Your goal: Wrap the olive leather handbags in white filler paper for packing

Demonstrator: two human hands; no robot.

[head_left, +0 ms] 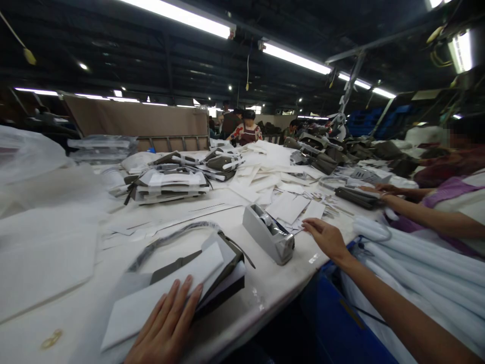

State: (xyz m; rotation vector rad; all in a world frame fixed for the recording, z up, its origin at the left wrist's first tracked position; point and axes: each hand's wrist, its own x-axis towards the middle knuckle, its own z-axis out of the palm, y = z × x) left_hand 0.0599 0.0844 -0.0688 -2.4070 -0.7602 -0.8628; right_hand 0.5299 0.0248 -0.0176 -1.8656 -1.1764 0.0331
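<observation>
A dark olive handbag (235,255) lies on its side on the white table, its curved handle (170,237) wrapped in plastic. Across the bag rests a white foam sheet (151,298). My left hand (170,318) presses flat on that sheet, fingers stretched out. Beyond the bag stands a grey tape dispenser (267,235) with a roll in it. My right hand (328,240) is just right of the dispenser's cutting end, thumb and fingertips drawn together. Whatever they pinch is too small or clear to make out.
Wrapped bags (170,184) are stacked farther back, beside a heap of white sheets (265,162). White paper pieces (291,207) lie behind the dispenser. A blue bin (333,313) with white padded rolls (420,258) stands at the right. A co-worker's hands (382,189) touch another dark bag.
</observation>
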